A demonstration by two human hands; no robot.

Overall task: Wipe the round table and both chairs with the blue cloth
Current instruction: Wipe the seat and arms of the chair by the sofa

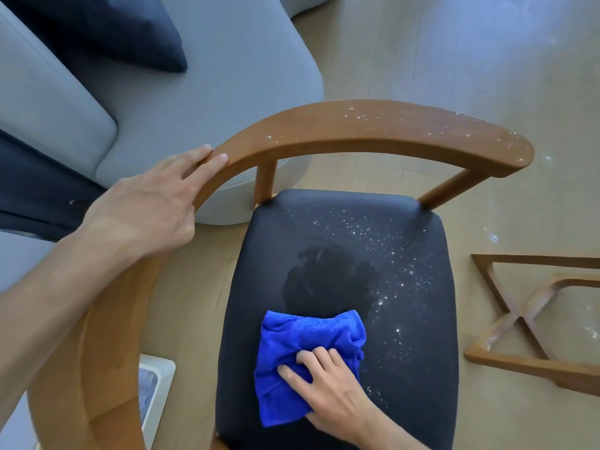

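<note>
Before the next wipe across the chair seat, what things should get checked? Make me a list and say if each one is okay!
1. Blue cloth lies flat on the chair seat: ok.
2. Right hand presses on the cloth: ok.
3. Left hand steadies the curved wooden backrest: ok.
4. Seat free of white specks: not ok, many remain on the right side and toward the back.
5. Backrest clean: not ok, white flecks sit on its top.
6. Cloth's underside still clean enough: cannot tell, it is hidden.
</note>
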